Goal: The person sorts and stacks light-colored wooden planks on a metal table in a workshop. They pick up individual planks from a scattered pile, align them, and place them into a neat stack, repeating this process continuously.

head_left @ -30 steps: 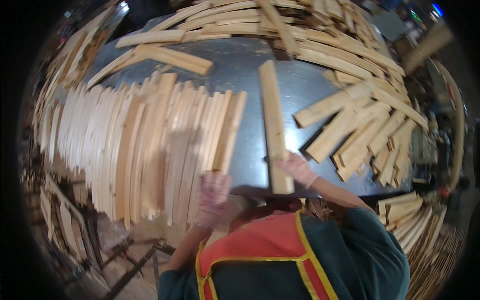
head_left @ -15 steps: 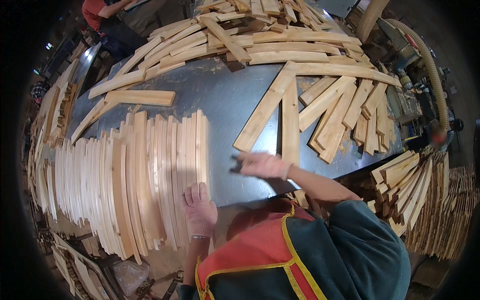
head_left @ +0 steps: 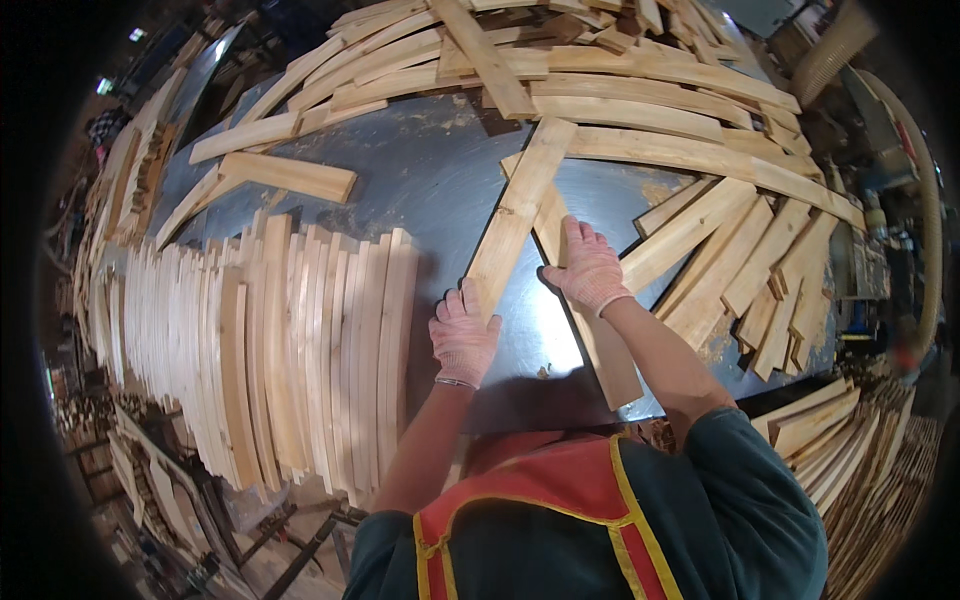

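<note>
Many slats [head_left: 300,350] packed in a row, L side of tbl [head_left: 430,180]. Gloved L hand [head_left: 463,335] grasps near end of top plank [head_left: 515,215], mid-tbl, slanting up-R & crossing over bottom plank [head_left: 605,355] nr its far end. Gloved R hand [head_left: 588,268] on bottom plank abt midway, thumb at its L edge, fingers extended; can't tell if it's clamped. Next R, boards [head_left: 740,260] fanned out on tbl; more boards [head_left: 815,430] lower R, beyond tbl edge. Hose [head_left: 930,240] far R.

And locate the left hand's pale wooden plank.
Head view, centre: the pale wooden plank slants up rightward from the left hand, crossing over a second wooden board under the right hand.
</note>
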### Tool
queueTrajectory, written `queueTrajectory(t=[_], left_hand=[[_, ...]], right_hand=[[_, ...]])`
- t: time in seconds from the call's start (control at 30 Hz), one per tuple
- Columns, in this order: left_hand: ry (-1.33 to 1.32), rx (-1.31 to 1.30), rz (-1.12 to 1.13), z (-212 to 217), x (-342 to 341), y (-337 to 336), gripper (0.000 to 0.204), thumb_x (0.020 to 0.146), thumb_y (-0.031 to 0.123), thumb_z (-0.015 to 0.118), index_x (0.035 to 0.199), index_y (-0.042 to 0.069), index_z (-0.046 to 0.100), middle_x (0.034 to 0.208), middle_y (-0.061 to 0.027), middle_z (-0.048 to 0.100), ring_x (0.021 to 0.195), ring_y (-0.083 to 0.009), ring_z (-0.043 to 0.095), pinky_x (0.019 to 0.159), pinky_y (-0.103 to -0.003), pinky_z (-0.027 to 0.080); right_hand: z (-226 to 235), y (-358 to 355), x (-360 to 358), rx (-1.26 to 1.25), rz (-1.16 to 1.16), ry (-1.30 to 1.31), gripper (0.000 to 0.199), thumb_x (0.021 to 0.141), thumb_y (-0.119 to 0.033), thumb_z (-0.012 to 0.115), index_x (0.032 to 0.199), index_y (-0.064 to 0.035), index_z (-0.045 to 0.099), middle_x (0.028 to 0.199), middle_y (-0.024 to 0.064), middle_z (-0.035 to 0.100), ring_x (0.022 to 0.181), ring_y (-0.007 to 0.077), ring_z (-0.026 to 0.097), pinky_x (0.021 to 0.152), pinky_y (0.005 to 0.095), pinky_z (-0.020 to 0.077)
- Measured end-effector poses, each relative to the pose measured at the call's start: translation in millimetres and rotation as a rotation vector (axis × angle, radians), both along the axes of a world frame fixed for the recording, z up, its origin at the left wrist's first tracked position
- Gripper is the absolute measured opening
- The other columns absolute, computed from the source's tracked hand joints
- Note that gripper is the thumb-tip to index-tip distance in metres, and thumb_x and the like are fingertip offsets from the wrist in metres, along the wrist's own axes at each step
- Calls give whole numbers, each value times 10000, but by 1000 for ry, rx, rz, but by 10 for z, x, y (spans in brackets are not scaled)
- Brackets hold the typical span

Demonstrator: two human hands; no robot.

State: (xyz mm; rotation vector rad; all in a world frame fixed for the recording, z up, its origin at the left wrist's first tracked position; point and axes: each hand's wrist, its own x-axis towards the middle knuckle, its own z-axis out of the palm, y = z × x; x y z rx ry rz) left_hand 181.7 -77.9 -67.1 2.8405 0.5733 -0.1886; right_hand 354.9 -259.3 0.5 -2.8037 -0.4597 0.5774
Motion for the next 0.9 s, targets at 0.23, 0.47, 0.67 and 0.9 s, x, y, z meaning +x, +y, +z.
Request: queueTrajectory(t=[0.23,0.47,0.67,0.9], left_hand=[[34,-1925,413,531,-434,481,620,976,198,679,1560,41,540,1308,-77,700,1126,-173,690,988,-331,556],[-178,-2039,553,664,-1254,235,485,1103,295,555,1529,63,562,1137,-84,720,938,-186,706,807,-327,590],[-66,-2478,600,199,-2199,309,541,1135,537,487,1426,106,635,834,-79,681,659,-171,641,569,-324,540],[-12,-1609,426,456,-2432,367,699,1106,479,586,1570,-30,474,1499,-148,607,1343,-244,596,1162,-376,472]], right_hand=[[-73,296,12,246,-93,174,976,740,-226,842,1590,-46,394,1468,282,587,1316,402,614,1123,430,502],[-519,360,-553,1312,-629,804,1018,799,-97,798,1673,19,290,1245,191,674,1118,315,674,974,410,576],[-507,660,-1344,1621,-789,1128,447,879,-89,733,1300,-79,582,1053,111,649,950,281,684,909,485,606],[-750,932,-1837,948,-410,988,315,1011,-309,604,1258,-116,634,939,22,666,746,169,609,677,368,548]])
